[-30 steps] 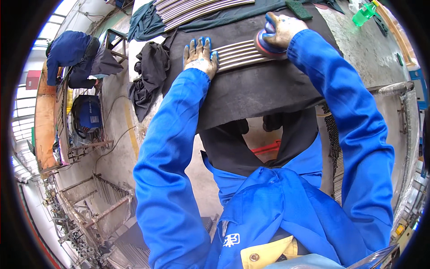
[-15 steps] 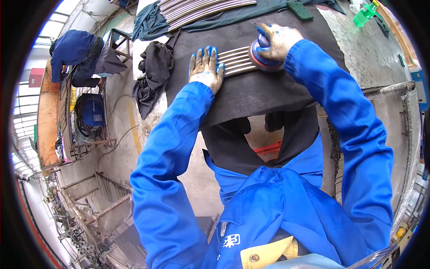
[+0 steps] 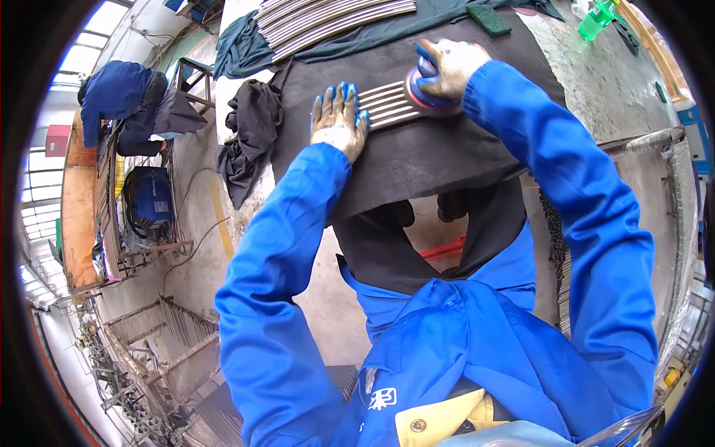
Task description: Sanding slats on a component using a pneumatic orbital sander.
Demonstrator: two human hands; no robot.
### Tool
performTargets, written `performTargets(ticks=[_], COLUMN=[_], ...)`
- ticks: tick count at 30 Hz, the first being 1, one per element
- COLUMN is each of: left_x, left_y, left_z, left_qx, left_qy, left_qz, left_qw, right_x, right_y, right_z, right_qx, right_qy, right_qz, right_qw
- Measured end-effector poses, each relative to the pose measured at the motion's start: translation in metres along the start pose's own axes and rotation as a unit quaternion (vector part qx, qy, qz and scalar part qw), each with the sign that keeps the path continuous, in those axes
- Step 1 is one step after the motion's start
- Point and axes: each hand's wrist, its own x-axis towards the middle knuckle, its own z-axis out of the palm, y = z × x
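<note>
rods, slim silver metal (image 3: 389, 106): side by side on black fabric-like sheet (image 3: 439, 153); your left grip (image 3: 339, 123), spread flat, seemingly steadies them; your right grip (image 3: 450, 68) clasps round blue plastic-looking tool (image 3: 418, 92) atop, presumably for control.

Bright, with white glare at the left windows (image 3: 82, 56), bowed edges, far margins perhaps soft.
</note>
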Motion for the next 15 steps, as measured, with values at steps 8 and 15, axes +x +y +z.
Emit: performTargets(ticks=[8,15], left_x=[-0.007,0.007], left_y=[0.006,0.005], left_z=[0.005,0.002], left_qx=[0.002,-0.005], left_qy=[0.014,-0.008], left_qz=[0.014,0.009], left_qw=[1.0,1.0], right_x=[-0.008,0.008], right_y=[0.005,0.019], right_z=[0.006,0.01], right_qx=[0.001,-0.001], right_qy=[-0.004,0.019], right_qz=[-0.029,-0.026], right_qw=[1.0,0.999])
